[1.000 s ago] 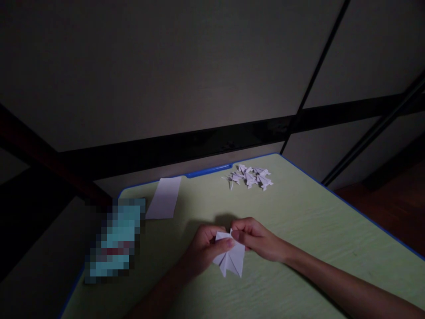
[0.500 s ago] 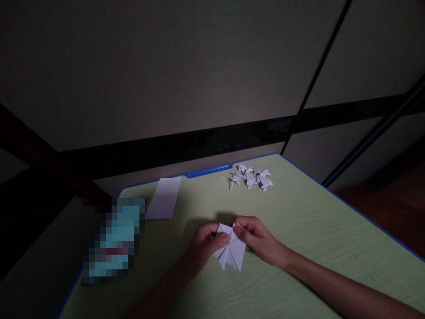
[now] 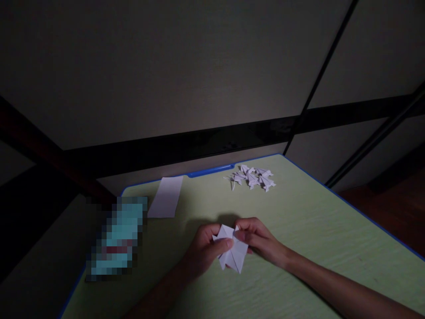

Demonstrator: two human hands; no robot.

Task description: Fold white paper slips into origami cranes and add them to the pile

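Note:
A small folded piece of white paper (image 3: 236, 257) with pointed corners and crease lines is held between both hands, above the pale green table. My left hand (image 3: 206, 247) grips its left side, the thumb pressed flat on the front near the centre. On the upper right, my right hand (image 3: 257, 238) pinches the paper between thumb and fingers. The fingers behind the paper are mostly hidden. Farther back lie several small folded white paper figures (image 3: 252, 178) in a cluster, with thin curled paper strips (image 3: 233, 184) at their left.
A white paper sheet (image 3: 166, 197) lies at the table's back left. Beside it is a blurred teal object (image 3: 121, 232) at the left edge. The table (image 3: 318, 221) has a blue rim and a blue handle-like strip (image 3: 211, 171) at the back, close to a dark panelled wall (image 3: 179, 66).
The folded paper has turned slightly, and a pointed flap now shows by the left thumb. My right thumb has shifted a little on the paper. The view has moved slightly.

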